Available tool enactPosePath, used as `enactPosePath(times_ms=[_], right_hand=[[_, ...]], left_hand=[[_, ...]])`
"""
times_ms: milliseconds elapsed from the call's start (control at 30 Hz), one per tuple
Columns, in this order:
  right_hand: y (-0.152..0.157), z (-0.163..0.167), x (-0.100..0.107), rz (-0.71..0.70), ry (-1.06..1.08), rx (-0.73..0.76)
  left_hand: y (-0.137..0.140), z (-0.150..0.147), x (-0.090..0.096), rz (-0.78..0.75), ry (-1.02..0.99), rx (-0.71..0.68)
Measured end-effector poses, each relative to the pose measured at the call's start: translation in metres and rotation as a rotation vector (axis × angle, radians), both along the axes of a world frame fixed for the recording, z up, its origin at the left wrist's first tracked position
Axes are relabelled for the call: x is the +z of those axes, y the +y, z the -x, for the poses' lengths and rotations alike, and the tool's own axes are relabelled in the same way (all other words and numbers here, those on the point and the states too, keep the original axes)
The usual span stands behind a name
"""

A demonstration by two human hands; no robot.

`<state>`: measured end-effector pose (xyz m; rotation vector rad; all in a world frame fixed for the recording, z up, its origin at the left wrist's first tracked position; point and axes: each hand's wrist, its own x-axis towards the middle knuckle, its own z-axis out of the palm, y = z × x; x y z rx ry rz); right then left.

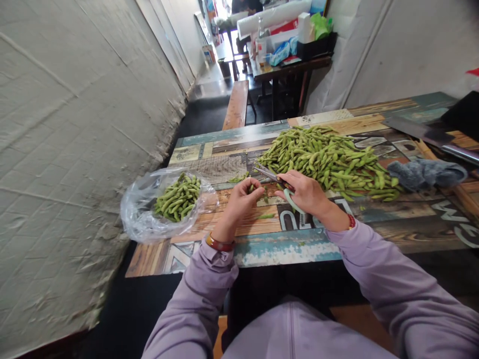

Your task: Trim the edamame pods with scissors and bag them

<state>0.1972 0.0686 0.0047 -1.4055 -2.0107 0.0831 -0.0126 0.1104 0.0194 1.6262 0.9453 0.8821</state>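
My left hand (240, 202) is closed in a pinch on an edamame pod (251, 189), mostly hidden by the fingers. My right hand (306, 193) grips a pair of scissors (267, 173) with pale green handles, the blades pointing left above my left fingertips. Behind and right of the scissors spreads a large heap of edamame pods (314, 152). To the left, a clear plastic bag (136, 212) lies with its mouth spread, and pods (177, 197) are inside it. Small green trimmings (238, 177) and a single pod (266, 216) lie on the table near my hands.
The table (209, 149) has a patchwork wood print. At its right are a grey cloth (426, 174) and a cleaver (415, 128). A rough white wall (75, 149) runs along the left. Beyond stand a wooden bench (236, 102) and another table (292, 70) loaded with supplies.
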Motion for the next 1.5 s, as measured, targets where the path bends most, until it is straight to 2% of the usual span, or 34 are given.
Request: enactPosePath(times_ms=[100, 367, 533, 800, 1167, 1400, 1500], right_hand=[[-0.0017, 0.0009, 0.0011, 0.010, 0.009, 0.031], [-0.0040, 0.0026, 0.0057, 0.012, 0.002, 0.034], [-0.0041, 0.0025, 0.0041, 0.019, 0.010, 0.037], [-0.0025, 0.0021, 0.0016, 0.058, 0.025, 0.066], [-0.0033, 0.0073, 0.0016, 0.034, -0.001, 0.087], [-0.0033, 0.0072, -0.0002, 0.029, -0.023, 0.107], [-0.0033, 0.0068, -0.0002, 0.030, -0.026, 0.096]], left_hand=[[0.0000, 0.0026, 0.0035, 0.217, -0.209, -0.023], [-0.0011, 0.0004, 0.0092, 0.473, -0.446, -0.053], [-0.0003, 0.0005, 0.0094, 0.482, -0.479, -0.026], [0.0016, 0.0027, 0.0062, 0.444, -0.414, 0.031], [0.0015, 0.0036, 0.0088, 0.422, -0.411, 0.135], [0.0010, 0.0047, 0.0075, 0.453, -0.400, 0.042], [0.0013, 0.0031, 0.0087, 0.465, -0.422, 0.054]])
